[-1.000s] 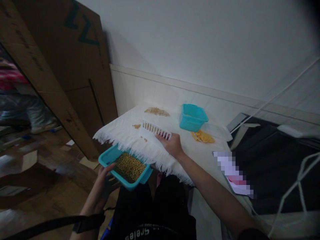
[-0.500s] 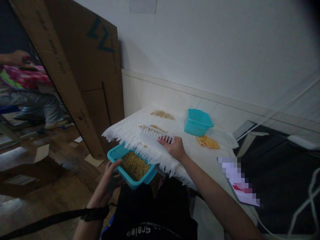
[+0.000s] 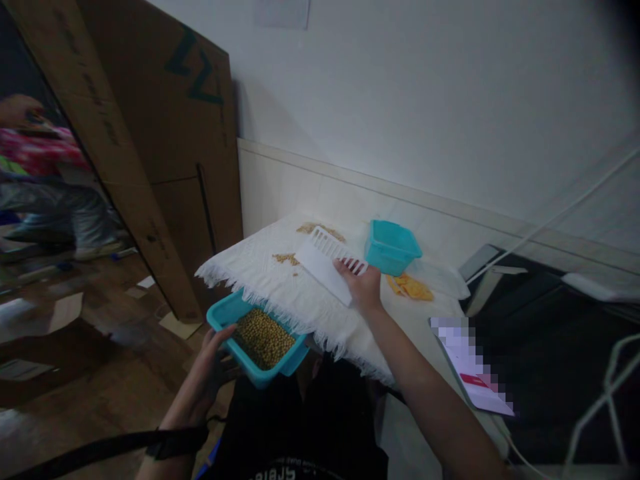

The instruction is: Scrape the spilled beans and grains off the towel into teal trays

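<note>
My left hand [image 3: 209, 370] grips the near-left rim of a teal tray [image 3: 227, 315] filled with yellowish beans [image 3: 263, 339], held just below the fringed front edge of a white cloth [image 3: 280, 293]. My right hand [image 3: 364, 288] is closed on a white slotted scraper [image 3: 327, 262], lifted a little over the cloth. Two small heaps of beans lie on the cloth: a near heap [image 3: 286, 258] left of the scraper and a far heap [image 3: 320, 230] behind it.
A second teal tray [image 3: 391, 247] stands on the cloth at the back, with yellow chips [image 3: 411, 287] beside it. Big cardboard sheets [image 3: 150, 127] lean at the left. A paper [image 3: 470, 370] and a dark surface with white cables [image 3: 595, 393] lie at the right. Another person's hand shows far left.
My right hand has carried the scraper away from the front edge, toward the back right of the cloth. The bean tray stays under the fringe in my left hand.
</note>
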`<state>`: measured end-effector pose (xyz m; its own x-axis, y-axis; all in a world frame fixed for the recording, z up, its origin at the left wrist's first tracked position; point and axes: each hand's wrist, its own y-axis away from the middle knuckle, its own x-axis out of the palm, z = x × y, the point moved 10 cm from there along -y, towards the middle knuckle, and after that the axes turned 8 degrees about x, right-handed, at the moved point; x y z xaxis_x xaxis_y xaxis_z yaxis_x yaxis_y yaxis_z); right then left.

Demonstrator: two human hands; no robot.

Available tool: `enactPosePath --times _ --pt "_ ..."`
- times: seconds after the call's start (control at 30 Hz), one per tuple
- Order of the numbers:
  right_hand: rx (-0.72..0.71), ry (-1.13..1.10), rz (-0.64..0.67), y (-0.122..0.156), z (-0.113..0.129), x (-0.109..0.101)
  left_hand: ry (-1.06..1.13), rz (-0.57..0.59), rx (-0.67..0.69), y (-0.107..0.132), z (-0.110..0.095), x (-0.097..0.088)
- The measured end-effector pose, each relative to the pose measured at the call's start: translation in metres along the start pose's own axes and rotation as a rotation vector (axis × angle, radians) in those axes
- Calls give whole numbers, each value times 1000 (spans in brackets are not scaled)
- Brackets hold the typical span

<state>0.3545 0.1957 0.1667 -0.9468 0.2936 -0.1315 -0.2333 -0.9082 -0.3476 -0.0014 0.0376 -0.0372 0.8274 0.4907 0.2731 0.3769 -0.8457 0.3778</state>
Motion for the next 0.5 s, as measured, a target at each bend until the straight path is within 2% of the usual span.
enactPosePath --times 0.07,0.17,0.33,0.5 --pt "1 61 -83 -12 -6 -16 -14 9 6 -2 -1 0" --pt "3 130 -116 -21 -13 -26 -45 13 6 -8 -2 -1" --pt "15 240 -73 -22 -20 -21 -66 -4 -4 -11 2 -7" --pt "28 201 -23 -18 -21 -13 -61 -16 -2 -8 9 -12"
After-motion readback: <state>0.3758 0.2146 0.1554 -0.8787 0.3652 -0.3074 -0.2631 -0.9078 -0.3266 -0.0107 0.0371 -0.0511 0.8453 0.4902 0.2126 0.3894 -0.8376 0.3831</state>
